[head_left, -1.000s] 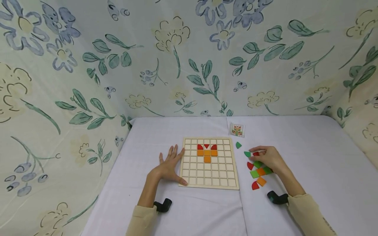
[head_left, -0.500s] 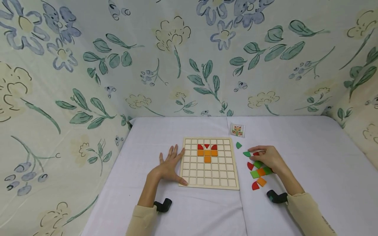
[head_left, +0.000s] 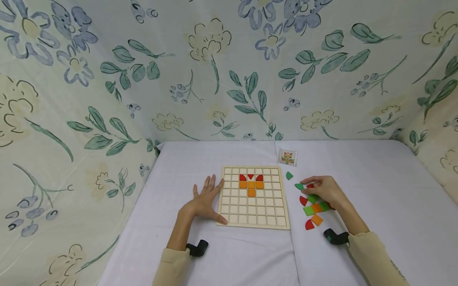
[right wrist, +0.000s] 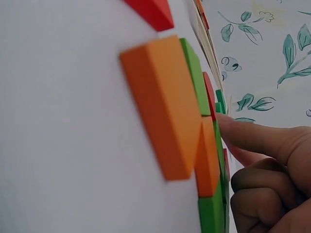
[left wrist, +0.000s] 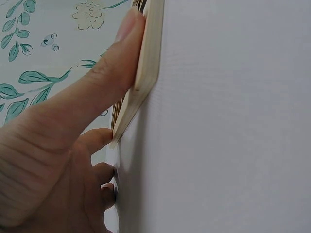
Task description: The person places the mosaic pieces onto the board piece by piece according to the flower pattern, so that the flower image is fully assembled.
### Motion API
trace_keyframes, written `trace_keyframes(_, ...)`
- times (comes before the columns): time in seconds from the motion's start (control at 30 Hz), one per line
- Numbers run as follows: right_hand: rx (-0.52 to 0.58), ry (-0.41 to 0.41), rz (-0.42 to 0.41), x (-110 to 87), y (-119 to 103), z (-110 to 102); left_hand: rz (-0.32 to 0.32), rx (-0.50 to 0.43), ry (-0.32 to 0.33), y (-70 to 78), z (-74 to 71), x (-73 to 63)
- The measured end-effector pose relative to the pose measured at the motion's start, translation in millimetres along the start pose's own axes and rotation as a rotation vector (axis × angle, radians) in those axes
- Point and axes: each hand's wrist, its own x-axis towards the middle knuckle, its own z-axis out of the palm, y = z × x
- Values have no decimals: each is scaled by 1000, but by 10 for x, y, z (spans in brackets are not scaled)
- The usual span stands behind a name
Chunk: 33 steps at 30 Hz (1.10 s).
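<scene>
My left hand (head_left: 204, 202) lies spread at the left side of a wooden grid board (head_left: 236, 209). Its thumb rests on the near left corner, and a fingertip touches the left edge; the left wrist view shows the thumb along the board's rim (left wrist: 151, 53). Red corner pieces and orange square tiles (head_left: 251, 193) sit in the upper middle cells. To the right, my right hand (head_left: 325, 191) pinches a green quarter-circle piece (head_left: 298, 186) between thumb and index finger, low over the cloth. Its other fingers are curled, partly covering a red piece (head_left: 310, 185).
Below the right hand lie loose pieces: a red quarter-circle (head_left: 303, 200), light green tiles (head_left: 309, 211), orange squares (head_left: 317, 220) and another red piece (head_left: 309, 225). One green piece (head_left: 289, 175) lies beside the board's upper right corner. A small pattern card (head_left: 288, 157) is behind it.
The green piece at the right hand's fingertips has shifted very slightly left. Both hands otherwise hold almost the same place, and the board has not moved.
</scene>
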Motion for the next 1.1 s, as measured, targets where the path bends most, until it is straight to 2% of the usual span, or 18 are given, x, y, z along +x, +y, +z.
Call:
trace_keyframes(0.2, -18, 11, -25, 14, -23, 0, 0, 1, -3, -11, 4, 2)
trace_keyframes(0.3, -9, -8, -66, 13, -95, 40, -4, 2, -3, -12, 0, -1)
trace_keyframes(0.77, -30, -219, -338, 6, -588, 509, -6, 17, 0, 1, -6, 1)
trace_keyframes(0.97, -58, -269, -350, 60, -671, 680, -14, 21, -1, 5, -2, 3)
trace_keyframes(1.1, -86, -266, -375, 77, -689, 724, -20, 25, -2, 7, 0, 2)
